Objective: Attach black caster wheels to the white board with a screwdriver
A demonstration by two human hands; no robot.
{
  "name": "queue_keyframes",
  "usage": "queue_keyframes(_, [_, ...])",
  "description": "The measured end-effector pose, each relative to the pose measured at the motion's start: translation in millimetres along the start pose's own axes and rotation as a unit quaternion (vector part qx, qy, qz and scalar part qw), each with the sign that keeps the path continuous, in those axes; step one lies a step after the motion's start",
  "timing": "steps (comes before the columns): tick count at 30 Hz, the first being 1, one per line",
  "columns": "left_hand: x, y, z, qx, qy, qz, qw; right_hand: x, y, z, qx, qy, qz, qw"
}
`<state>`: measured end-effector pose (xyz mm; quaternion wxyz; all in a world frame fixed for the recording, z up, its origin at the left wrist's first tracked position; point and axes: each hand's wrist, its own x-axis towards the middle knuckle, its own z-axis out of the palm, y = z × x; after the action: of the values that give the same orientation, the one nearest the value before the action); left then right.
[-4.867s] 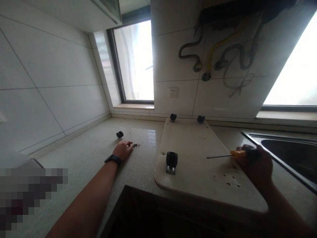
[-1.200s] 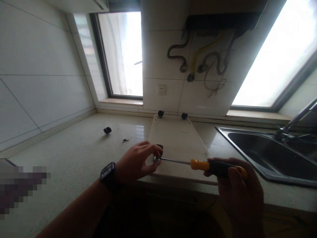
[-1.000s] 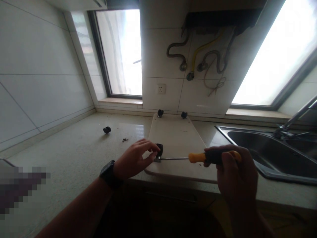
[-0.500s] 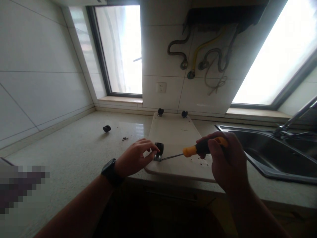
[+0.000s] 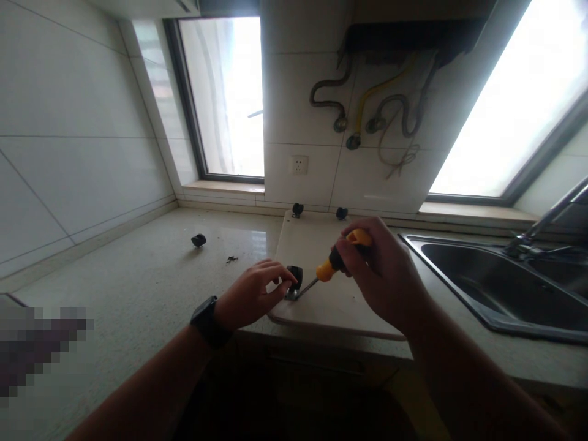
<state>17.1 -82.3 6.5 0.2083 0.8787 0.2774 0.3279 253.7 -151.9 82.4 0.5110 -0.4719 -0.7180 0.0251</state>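
Note:
A pale board [image 5: 312,245] with rounded corners lies on the counter. At its near left corner stands a black caster wheel [image 5: 295,277] on a metal plate, and the fingers of my left hand [image 5: 257,293] are closed on it. My right hand [image 5: 379,269] grips a yellow and black screwdriver [image 5: 325,271]. The screwdriver slants down to the left, its tip at the caster's plate. Two more casters, a left one [image 5: 297,210] and a right one [image 5: 342,213], stand at the board's far corners. My right hand hides part of the board's right side.
A loose caster [image 5: 198,240] and a small heap of dark screws [image 5: 232,260] lie on the counter [image 5: 156,294] to the left. A steel sink [image 5: 482,275] with a tap [image 5: 542,226] is on the right. Hoses and a socket [image 5: 298,164] are on the wall behind.
My right hand has moved left and up, so the screwdriver stands steeper, its tip still at the caster's plate. My left hand stays on the caster.

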Motion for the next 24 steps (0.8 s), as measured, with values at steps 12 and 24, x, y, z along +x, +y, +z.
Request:
queue_keyframes(12, [3, -1, 19, -0.095, 0.099, -0.049, 0.989, 60, -10, 15, 0.061, -0.179, -0.058, 0.98])
queue_keyframes(24, [22, 9, 26, -0.216, 0.152, -0.1, 0.959, 61, 3, 31, 0.056, -0.085, -0.054, 0.993])
